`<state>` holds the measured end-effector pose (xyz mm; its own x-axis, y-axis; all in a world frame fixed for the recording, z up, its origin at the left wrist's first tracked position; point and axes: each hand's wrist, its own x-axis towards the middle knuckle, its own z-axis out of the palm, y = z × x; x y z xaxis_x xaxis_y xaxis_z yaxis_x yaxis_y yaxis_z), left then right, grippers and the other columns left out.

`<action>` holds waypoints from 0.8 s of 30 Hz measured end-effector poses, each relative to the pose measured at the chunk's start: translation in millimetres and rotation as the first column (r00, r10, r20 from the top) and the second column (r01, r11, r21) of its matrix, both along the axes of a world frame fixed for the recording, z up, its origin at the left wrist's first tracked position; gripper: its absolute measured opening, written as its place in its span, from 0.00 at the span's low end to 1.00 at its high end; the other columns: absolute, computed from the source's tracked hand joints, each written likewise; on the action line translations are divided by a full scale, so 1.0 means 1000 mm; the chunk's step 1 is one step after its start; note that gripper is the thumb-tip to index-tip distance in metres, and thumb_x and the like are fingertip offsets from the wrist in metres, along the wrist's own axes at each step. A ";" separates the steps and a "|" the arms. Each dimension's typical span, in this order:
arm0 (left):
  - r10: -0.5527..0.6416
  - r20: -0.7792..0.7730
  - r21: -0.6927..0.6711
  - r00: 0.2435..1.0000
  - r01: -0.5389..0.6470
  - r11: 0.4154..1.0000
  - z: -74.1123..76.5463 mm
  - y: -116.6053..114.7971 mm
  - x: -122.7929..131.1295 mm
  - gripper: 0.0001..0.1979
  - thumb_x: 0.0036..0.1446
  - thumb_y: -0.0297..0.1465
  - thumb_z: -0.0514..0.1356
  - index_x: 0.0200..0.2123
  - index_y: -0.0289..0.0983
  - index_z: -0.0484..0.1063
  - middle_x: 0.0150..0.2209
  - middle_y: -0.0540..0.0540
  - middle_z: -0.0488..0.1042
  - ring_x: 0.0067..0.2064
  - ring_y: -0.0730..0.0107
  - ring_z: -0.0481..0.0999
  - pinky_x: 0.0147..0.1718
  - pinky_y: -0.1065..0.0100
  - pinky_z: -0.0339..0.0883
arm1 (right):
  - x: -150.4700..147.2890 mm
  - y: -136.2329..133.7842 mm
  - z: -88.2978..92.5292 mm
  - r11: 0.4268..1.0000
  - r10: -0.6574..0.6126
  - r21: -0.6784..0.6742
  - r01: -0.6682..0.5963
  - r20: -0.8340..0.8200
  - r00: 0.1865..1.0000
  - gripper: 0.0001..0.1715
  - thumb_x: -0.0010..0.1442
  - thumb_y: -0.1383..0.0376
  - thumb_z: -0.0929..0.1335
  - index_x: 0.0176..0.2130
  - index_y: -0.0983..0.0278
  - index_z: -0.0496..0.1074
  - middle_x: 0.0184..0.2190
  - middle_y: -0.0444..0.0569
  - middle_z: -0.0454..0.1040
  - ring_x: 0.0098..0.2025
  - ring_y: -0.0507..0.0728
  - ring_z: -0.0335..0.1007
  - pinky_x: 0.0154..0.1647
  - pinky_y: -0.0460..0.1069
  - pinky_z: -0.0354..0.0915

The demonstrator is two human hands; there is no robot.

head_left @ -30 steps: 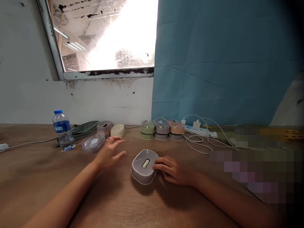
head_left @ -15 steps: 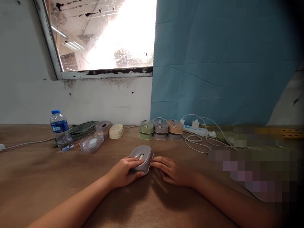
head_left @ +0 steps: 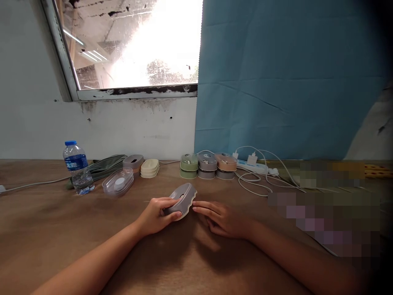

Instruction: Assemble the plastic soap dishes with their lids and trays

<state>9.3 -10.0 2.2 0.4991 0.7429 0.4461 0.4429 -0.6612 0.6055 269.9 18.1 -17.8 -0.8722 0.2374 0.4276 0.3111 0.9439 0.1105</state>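
Note:
My left hand [head_left: 156, 217] grips a grey oval plastic box [head_left: 186, 198] with a slot in its top, thumb at the near side and fingers over the top. The box is tilted, its right side raised, and a pale wavy edge shows along its lower right. Fingers stretched out, my right hand [head_left: 221, 219] lies close to that edge; whether the fingertips touch it I cannot tell. The underside of the box is hidden.
Along the back stand a water bottle [head_left: 77, 168], a clear oval lid [head_left: 118, 182], a grey slotted box [head_left: 133, 161], stacked cream trays [head_left: 150, 168], and green [head_left: 188, 162], grey [head_left: 206, 162] and orange [head_left: 226, 162] boxes. A power strip [head_left: 253, 166] with cables lies right.
The grey box has tipped over to the left in my left hand, its right side rising off the table. My right hand has stayed nearly in place beside it.

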 end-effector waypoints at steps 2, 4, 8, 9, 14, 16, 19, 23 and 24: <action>-0.009 -0.005 -0.007 1.000 0.009 1.000 0.000 0.000 0.000 0.16 0.55 0.37 0.57 0.45 0.37 0.73 0.42 0.44 0.75 0.40 0.66 0.74 0.39 0.71 0.65 | 0.000 0.000 0.001 1.000 0.000 -0.013 0.000 0.004 1.000 0.30 0.57 0.73 0.59 0.58 0.66 0.53 0.56 0.56 0.60 0.54 0.55 0.60 0.53 0.51 0.61; -0.012 -0.010 -0.011 1.000 0.012 1.000 0.000 0.000 0.000 0.17 0.55 0.37 0.57 0.45 0.36 0.73 0.42 0.44 0.76 0.39 0.66 0.74 0.39 0.71 0.65 | 0.000 0.000 0.000 1.000 0.007 -0.020 -0.007 0.014 1.000 0.29 0.57 0.73 0.59 0.58 0.66 0.53 0.55 0.55 0.62 0.53 0.55 0.61 0.52 0.51 0.61; -0.014 -0.033 0.002 0.999 0.014 1.000 -0.001 -0.001 0.000 0.17 0.55 0.38 0.57 0.45 0.37 0.73 0.41 0.44 0.76 0.39 0.66 0.74 0.38 0.70 0.66 | 0.001 0.001 -0.001 0.998 -0.003 0.060 0.004 -0.012 1.000 0.29 0.57 0.72 0.59 0.58 0.66 0.55 0.55 0.56 0.61 0.53 0.57 0.60 0.53 0.53 0.61; -0.022 -0.039 0.013 0.999 0.023 1.000 -0.002 -0.001 0.000 0.17 0.54 0.38 0.57 0.46 0.37 0.73 0.41 0.44 0.76 0.39 0.66 0.74 0.39 0.69 0.66 | 0.001 0.001 -0.001 0.997 -0.007 0.080 0.008 -0.019 1.000 0.28 0.57 0.72 0.59 0.57 0.66 0.55 0.55 0.56 0.61 0.53 0.57 0.60 0.53 0.53 0.60; -0.035 -0.064 0.045 0.997 0.038 0.998 -0.005 0.000 0.001 0.19 0.53 0.37 0.59 0.47 0.37 0.72 0.43 0.43 0.75 0.41 0.64 0.74 0.40 0.68 0.67 | 0.001 0.001 -0.001 0.997 0.010 0.081 -0.008 -0.016 1.000 0.26 0.58 0.72 0.59 0.56 0.66 0.57 0.53 0.56 0.63 0.51 0.56 0.62 0.52 0.52 0.62; -0.021 -0.073 0.056 0.997 0.025 0.998 -0.005 0.000 0.001 0.19 0.53 0.37 0.59 0.47 0.36 0.72 0.43 0.43 0.75 0.41 0.65 0.75 0.40 0.69 0.67 | 0.001 0.001 0.000 0.997 0.020 0.078 -0.018 -0.021 1.000 0.26 0.58 0.72 0.59 0.56 0.67 0.57 0.53 0.56 0.63 0.50 0.56 0.63 0.51 0.52 0.62; -0.011 -0.086 0.067 0.996 0.017 0.998 -0.005 0.000 0.001 0.19 0.52 0.37 0.60 0.47 0.36 0.71 0.43 0.43 0.75 0.41 0.65 0.75 0.40 0.69 0.67 | 0.001 0.000 0.001 0.998 0.022 0.058 -0.020 -0.031 0.999 0.25 0.57 0.73 0.59 0.55 0.67 0.58 0.52 0.56 0.64 0.49 0.55 0.63 0.50 0.51 0.63; -0.019 -0.088 0.063 0.996 0.024 0.998 -0.005 0.000 0.001 0.19 0.53 0.36 0.60 0.48 0.36 0.71 0.43 0.43 0.75 0.42 0.65 0.74 0.41 0.69 0.67 | 0.001 0.001 0.001 0.999 0.021 0.034 -0.020 -0.034 0.999 0.26 0.57 0.73 0.59 0.55 0.66 0.58 0.52 0.56 0.64 0.49 0.56 0.63 0.50 0.51 0.63; -0.019 -0.088 0.062 0.996 0.025 0.998 -0.005 0.000 0.001 0.20 0.53 0.36 0.59 0.48 0.36 0.71 0.43 0.43 0.75 0.42 0.65 0.74 0.41 0.69 0.67 | 0.001 0.001 0.000 0.999 0.023 0.031 -0.022 -0.034 0.999 0.26 0.56 0.73 0.59 0.55 0.67 0.58 0.52 0.56 0.64 0.49 0.56 0.63 0.50 0.51 0.62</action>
